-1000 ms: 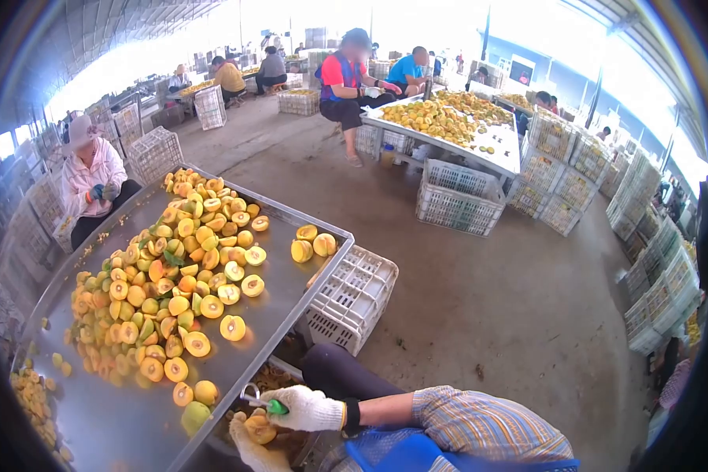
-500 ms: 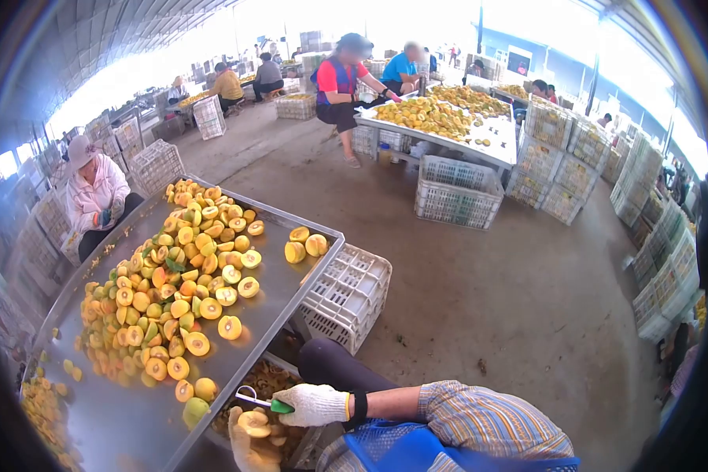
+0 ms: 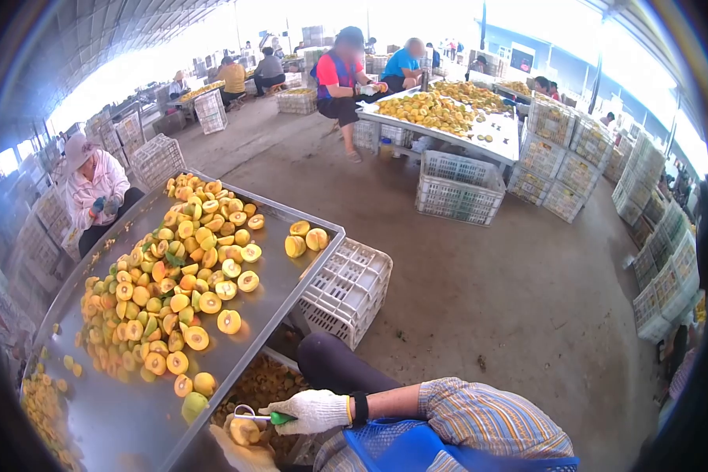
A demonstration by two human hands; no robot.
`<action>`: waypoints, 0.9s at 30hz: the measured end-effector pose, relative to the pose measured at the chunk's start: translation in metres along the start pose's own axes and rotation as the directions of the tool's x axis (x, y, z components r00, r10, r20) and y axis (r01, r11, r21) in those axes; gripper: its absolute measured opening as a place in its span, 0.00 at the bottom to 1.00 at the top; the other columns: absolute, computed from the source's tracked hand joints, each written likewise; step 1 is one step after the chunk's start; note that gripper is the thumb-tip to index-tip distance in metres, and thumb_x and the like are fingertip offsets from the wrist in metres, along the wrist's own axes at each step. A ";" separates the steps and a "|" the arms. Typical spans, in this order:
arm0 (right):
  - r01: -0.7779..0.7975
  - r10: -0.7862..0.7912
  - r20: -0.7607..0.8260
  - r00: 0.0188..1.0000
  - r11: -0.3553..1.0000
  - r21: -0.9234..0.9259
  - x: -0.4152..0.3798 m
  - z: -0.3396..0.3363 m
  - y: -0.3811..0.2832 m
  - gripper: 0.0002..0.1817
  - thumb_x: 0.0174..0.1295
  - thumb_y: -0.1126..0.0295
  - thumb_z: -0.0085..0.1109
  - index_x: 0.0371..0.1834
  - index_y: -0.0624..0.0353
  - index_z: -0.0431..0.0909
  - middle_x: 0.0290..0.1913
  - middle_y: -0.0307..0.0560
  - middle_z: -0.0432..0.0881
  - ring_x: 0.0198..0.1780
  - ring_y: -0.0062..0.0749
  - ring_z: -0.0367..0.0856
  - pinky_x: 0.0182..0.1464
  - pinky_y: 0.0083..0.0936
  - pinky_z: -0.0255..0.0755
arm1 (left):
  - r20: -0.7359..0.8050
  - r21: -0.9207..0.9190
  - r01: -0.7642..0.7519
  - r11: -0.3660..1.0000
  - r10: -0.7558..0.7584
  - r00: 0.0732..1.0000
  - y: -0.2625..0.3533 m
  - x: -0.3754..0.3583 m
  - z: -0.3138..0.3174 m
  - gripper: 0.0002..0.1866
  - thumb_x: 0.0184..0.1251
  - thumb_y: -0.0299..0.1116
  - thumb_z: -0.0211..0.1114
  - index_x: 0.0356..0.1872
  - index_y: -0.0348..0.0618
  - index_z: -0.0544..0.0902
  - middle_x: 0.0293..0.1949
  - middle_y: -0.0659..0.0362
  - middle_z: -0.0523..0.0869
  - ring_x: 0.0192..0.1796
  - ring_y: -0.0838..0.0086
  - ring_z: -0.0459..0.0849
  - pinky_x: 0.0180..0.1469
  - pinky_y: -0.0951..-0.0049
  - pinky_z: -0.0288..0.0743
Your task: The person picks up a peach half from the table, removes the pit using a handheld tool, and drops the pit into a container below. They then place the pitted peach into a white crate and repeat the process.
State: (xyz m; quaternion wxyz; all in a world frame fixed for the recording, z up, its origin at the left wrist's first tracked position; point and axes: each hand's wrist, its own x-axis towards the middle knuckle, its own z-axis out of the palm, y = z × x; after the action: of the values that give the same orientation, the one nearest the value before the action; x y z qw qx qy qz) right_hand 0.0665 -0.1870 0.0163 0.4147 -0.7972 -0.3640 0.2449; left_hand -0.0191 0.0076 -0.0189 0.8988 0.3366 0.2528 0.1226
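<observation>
My right hand (image 3: 315, 411), in a white knit glove, is closed round the green handle of a ring-ended pitting tool (image 3: 279, 418). The tool's metal ring touches a yellow peach half (image 3: 245, 430). That half lies in my left hand (image 3: 244, 455), also gloved, at the bottom of the view. Below both hands is a crate (image 3: 271, 377) with pits and fruit scraps. Beside them stands a metal table (image 3: 283, 295) with a heap of halved yellow peaches (image 3: 173, 291).
A white crate (image 3: 346, 291) stands against the table's right side. One person in pink (image 3: 94, 189) sits across the table. Further back, two people sit at another fruit table (image 3: 448, 130), near an empty crate (image 3: 459, 189) and stacked crates (image 3: 558, 157).
The ring of the tool has moved down onto the peach half, and my left hand has shifted slightly left. At the far table, the person in red and blue has drawn their hands back.
</observation>
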 end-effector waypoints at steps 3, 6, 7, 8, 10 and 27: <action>0.007 -0.007 -0.099 0.995 1.000 -0.001 0.000 0.003 -0.001 0.24 0.63 0.54 0.61 0.58 0.55 0.81 0.38 0.56 0.87 0.39 0.54 0.86 0.44 0.44 0.79 | 0.090 -0.113 0.003 0.994 0.007 0.996 -0.004 0.009 -0.004 0.23 0.77 0.53 0.56 0.48 0.41 0.80 0.39 0.56 0.85 0.35 0.67 0.84 0.37 0.70 0.81; 0.010 -0.012 -0.088 0.996 1.000 -0.027 0.002 0.006 0.005 0.18 0.62 0.56 0.61 0.50 0.54 0.82 0.37 0.56 0.86 0.39 0.54 0.86 0.43 0.44 0.79 | 0.264 -0.293 0.113 0.949 -0.033 0.964 0.001 0.007 -0.005 0.23 0.76 0.53 0.58 0.51 0.41 0.80 0.35 0.58 0.84 0.32 0.71 0.81 0.32 0.74 0.76; 0.010 -0.012 -0.088 0.996 1.000 -0.028 0.002 0.007 0.005 0.18 0.62 0.56 0.61 0.50 0.54 0.82 0.37 0.56 0.86 0.39 0.54 0.86 0.43 0.44 0.79 | 0.264 -0.294 0.112 0.949 -0.032 0.964 0.004 0.002 0.000 0.23 0.76 0.53 0.58 0.51 0.41 0.80 0.35 0.58 0.84 0.32 0.71 0.81 0.32 0.74 0.76; 0.010 -0.012 -0.059 0.998 0.999 -0.038 0.002 0.007 0.006 0.16 0.62 0.57 0.60 0.48 0.54 0.82 0.36 0.55 0.86 0.39 0.55 0.86 0.43 0.45 0.78 | 0.239 -0.231 0.123 0.965 -0.066 0.969 0.009 -0.006 0.005 0.21 0.75 0.51 0.60 0.52 0.42 0.79 0.34 0.60 0.82 0.30 0.73 0.79 0.30 0.76 0.73; 0.010 -0.011 -0.031 0.999 0.999 -0.048 0.003 0.007 0.008 0.14 0.62 0.58 0.60 0.45 0.53 0.82 0.35 0.54 0.86 0.39 0.55 0.86 0.42 0.46 0.78 | 0.212 -0.168 0.135 0.976 -0.098 0.972 0.016 -0.018 0.024 0.20 0.74 0.49 0.62 0.52 0.42 0.79 0.32 0.61 0.81 0.28 0.75 0.77 0.28 0.77 0.70; -0.038 0.038 -0.005 0.999 0.957 -0.287 -0.001 -0.008 -0.019 0.23 0.62 0.54 0.65 0.58 0.52 0.80 0.31 0.53 0.86 0.32 0.50 0.87 0.36 0.42 0.80 | 0.106 -0.144 0.004 0.990 0.012 0.994 0.003 -0.006 0.036 0.32 0.76 0.62 0.51 0.51 0.38 0.82 0.40 0.47 0.86 0.38 0.59 0.87 0.34 0.67 0.79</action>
State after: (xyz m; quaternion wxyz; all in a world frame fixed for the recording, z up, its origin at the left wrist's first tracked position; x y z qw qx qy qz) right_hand 0.0645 -0.1842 0.0369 0.2897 -0.8559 -0.3802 0.1975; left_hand -0.0052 -0.0120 0.0083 0.9327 0.2773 0.1943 0.1242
